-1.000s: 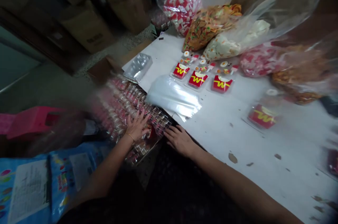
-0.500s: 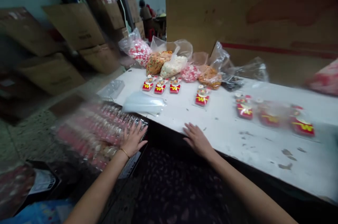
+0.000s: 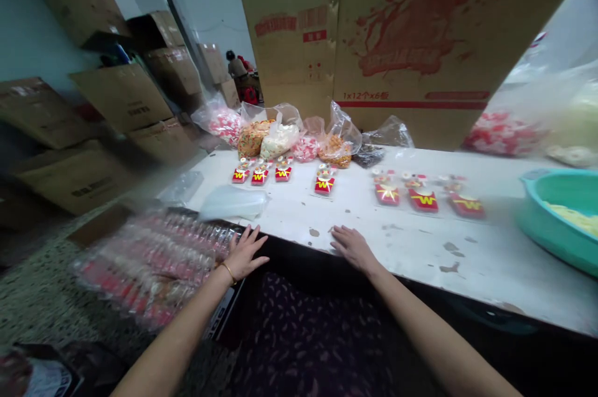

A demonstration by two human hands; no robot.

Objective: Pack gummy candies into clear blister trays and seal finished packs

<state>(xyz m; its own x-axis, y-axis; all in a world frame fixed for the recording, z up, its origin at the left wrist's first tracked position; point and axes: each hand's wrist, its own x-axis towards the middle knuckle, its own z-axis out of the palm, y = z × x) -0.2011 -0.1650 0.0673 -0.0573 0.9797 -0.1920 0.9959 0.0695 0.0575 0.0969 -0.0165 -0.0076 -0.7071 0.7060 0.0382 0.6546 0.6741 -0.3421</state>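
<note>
My left hand point(image 3: 246, 252) is spread above the right edge of a box of clear-wrapped red packs point(image 3: 140, 260), beside the table's front edge. Nothing is in its fingers. My right hand point(image 3: 352, 247) lies on the front edge of the white table point(image 3: 289, 222), fingers stretched out, holding nothing. A stack of clear plastic bags point(image 3: 233, 202) lies beyond my left hand. Several small clear packs with red bottoms and a yellow zigzag stand in a row, among them one pack point(image 3: 324, 184) in the middle and another point(image 3: 423, 199) to the right.
Behind the packs sit bags of pink-white pieces point(image 3: 224, 126), orange pieces point(image 3: 337, 151) and white pieces point(image 3: 278, 140). A teal basin point(image 3: 551, 229) with pale yellow contents is at the right. A large cardboard box point(image 3: 411, 23) rises behind. Cartons point(image 3: 124, 95) are piled at left; a person point(image 3: 238, 66) is far back.
The view has swung right and up, bringing the teal basin and more of the large box into sight. My left hand has moved slightly right; both hands stay open.
</note>
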